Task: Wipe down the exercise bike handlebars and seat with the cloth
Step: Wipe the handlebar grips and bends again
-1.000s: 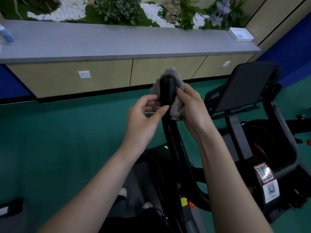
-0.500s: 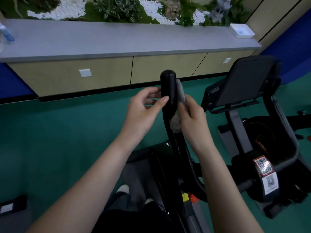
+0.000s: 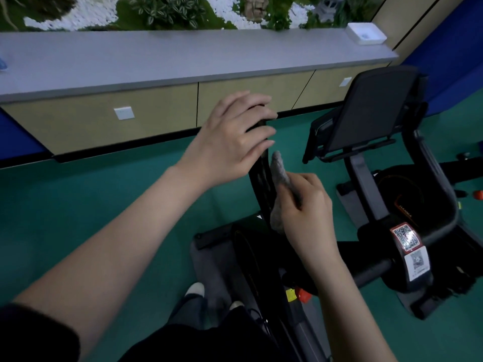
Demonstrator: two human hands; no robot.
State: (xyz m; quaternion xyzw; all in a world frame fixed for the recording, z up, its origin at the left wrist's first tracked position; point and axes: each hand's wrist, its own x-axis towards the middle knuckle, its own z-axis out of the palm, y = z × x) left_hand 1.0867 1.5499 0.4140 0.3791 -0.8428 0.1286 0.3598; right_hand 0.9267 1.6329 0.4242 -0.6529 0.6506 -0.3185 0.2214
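A black upright handlebar (image 3: 261, 184) of the exercise bike rises in the middle of the view. My left hand (image 3: 230, 137) lies over its top end with the fingers nearly straight and pointing right; the tip of the bar is hidden under them. Lower down, my right hand (image 3: 308, 207) grips a grey cloth (image 3: 279, 171) and holds it against the right side of the bar. The cloth's upper corner sticks up just below my left fingers. The bike's black body (image 3: 251, 252) sits below my hands.
A second black exercise machine (image 3: 371, 111) with QR stickers (image 3: 407, 236) stands close on the right. A long grey counter (image 3: 183, 58) over beige cabinets runs along the back, with a white dish (image 3: 366, 35) at its right end. The floor (image 3: 78, 205) is green.
My left hand has moved from pinching the bar's side up onto its top end. My right hand has slid the cloth down the bar.
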